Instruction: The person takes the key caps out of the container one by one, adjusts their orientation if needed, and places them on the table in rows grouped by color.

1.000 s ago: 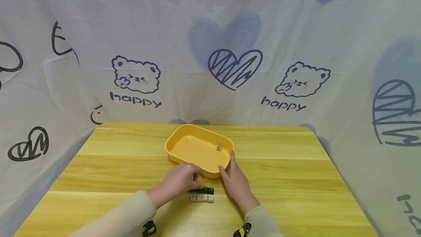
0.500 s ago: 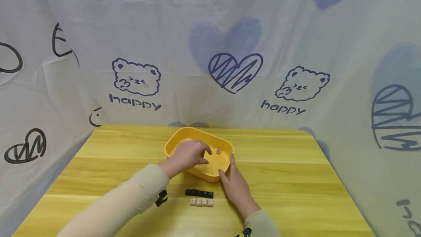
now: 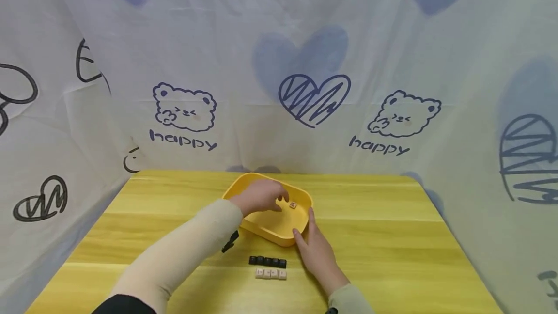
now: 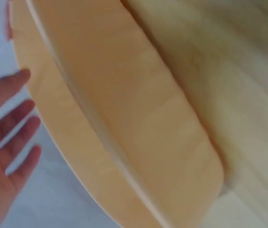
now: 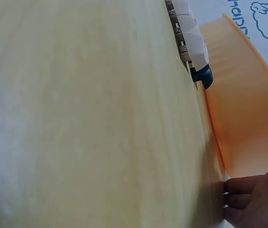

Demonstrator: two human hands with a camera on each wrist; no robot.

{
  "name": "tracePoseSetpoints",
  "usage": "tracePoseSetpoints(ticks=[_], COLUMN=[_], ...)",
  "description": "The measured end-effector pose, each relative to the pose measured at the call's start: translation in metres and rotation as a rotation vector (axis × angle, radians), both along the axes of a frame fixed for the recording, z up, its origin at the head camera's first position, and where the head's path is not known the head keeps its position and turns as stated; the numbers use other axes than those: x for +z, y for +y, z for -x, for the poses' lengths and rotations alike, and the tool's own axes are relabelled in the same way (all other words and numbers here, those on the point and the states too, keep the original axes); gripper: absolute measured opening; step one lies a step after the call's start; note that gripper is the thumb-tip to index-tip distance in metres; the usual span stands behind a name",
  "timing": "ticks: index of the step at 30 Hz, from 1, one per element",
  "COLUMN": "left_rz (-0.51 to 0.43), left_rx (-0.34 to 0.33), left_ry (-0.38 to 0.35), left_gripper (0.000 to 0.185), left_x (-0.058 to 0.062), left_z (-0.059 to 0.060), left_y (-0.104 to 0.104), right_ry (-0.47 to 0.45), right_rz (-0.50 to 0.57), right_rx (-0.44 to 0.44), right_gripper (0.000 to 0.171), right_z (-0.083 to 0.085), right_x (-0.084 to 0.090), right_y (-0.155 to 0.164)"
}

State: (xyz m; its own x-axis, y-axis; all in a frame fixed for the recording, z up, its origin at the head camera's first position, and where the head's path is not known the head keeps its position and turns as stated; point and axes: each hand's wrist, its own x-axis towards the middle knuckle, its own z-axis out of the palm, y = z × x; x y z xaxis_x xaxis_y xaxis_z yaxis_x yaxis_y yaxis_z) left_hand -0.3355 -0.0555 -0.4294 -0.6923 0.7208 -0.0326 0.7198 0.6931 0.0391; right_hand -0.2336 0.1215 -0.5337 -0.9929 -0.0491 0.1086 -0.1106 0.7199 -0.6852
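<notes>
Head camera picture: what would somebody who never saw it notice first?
Probably the yellow tray in the middle of the wooden table, with the left hand reaching into it beside a small light key cap. The right hand rests against the tray's near right corner. In front of the tray lie two short rows, black key caps and white key caps.

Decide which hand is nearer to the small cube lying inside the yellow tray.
The left hand: it reaches into the yellow tray, fingertips just beside the small cube. The right hand rests against the tray's outer near-right wall, farther from the cube.
</notes>
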Motion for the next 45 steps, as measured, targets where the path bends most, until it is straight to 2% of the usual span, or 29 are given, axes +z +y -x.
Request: tracePoseSetpoints(ticks=[2, 5, 11, 13, 18, 23, 29, 32, 34, 40, 45], left_rz=[0.031, 0.058, 0.047, 0.056, 0.119, 0.168, 0.183, 0.188, 0.181, 0.122, 0.071], left_rx=[-0.041, -0.065, -0.055, -0.041, -0.053, -0.086, -0.092, -0.128, -0.140, -0.117, -0.071], left_ry=[-0.044, -0.087, -0.210, -0.229, -0.209, -0.190, -0.174, -0.155, -0.147, -0.181, -0.159], left_gripper=[0.035, 0.039, 0.039, 0.039, 0.044, 0.047, 0.036, 0.019, 0.007, 0.018, 0.009], left_x=[-0.004, -0.009, -0.019, -0.023, -0.032, -0.038, -0.038, -0.040, -0.041, -0.039, -0.035], left_z=[0.006, 0.014, 0.021, 0.022, 0.024, 0.018, 0.013, 0.016, 0.017, 0.014, 0.015], left_y=[0.006, 0.016, 0.028, 0.030, 0.032, 0.033, 0.037, 0.038, 0.039, 0.034, 0.023], right_ry=[-0.004, 0.004, -0.009, -0.010, -0.003, -0.003, 0.022, 0.038, 0.040, 0.027, 0.019], right_rz=[-0.003, -0.004, 0.000, -0.005, -0.008, -0.020, -0.027, -0.032, -0.033, -0.024, -0.019], right_rx=[-0.001, 0.001, 0.005, 0.008, 0.013, 0.025, 0.025, 0.028, 0.029, 0.028, 0.017], right_gripper=[0.076, 0.076, 0.077, 0.077, 0.075, 0.075, 0.075, 0.075, 0.075, 0.075, 0.075], right_z=[-0.001, -0.003, -0.005, -0.006, -0.007, -0.007, -0.005, -0.004, -0.003, -0.003, 0.000], right_x=[0.000, 0.000, 0.000, -0.001, -0.001, -0.001, 0.000, -0.001, 0.000, 0.002, 0.003], right_y=[0.003, 0.005, 0.005, 0.004, 0.003, 0.002, 0.004, 0.005, 0.006, 0.005, 0.003])
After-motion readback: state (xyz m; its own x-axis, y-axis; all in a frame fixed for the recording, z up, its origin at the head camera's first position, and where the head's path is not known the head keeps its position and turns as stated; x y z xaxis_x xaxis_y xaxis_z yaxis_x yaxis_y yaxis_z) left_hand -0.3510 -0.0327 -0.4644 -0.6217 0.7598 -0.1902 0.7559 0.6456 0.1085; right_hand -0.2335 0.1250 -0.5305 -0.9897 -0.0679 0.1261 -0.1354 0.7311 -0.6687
